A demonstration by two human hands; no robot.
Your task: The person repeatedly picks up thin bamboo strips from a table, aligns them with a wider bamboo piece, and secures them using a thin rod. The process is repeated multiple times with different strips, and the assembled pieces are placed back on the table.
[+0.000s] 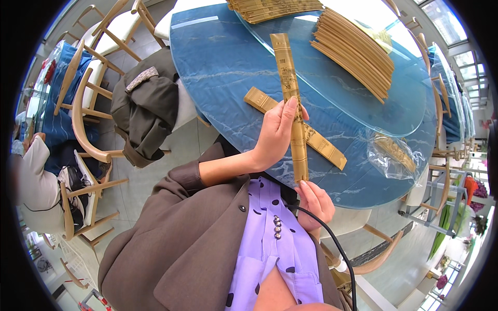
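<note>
My left hand (pixel 277 129) is closed around the middle of a long gold paper chopstick sleeve (pixel 282 57), with the thumb on its printed face. At the sleeve's near end, the fingertips of my right hand (pixel 314 205) pinch the edge. The sleeve stretches away from me over the table; whether chopsticks are inside is hidden. Beneath it, another gold sleeve (pixel 324 147) lies slantwise on the blue table (pixel 223 62). Farther off, a row of brown chopsticks (pixel 355 54) rests on the glass turntable (pixel 399 109), with a stack of gold sleeves (pixel 270 10) to its left.
A clear plastic bag (pixel 397 155) with gold sleeves in it lies at the table's right. A dark coat (pixel 148 103) is draped over a chair at the left. Wooden chairs (pixel 85 119) stand around, and a black cable (pixel 340 246) runs beside my right hand.
</note>
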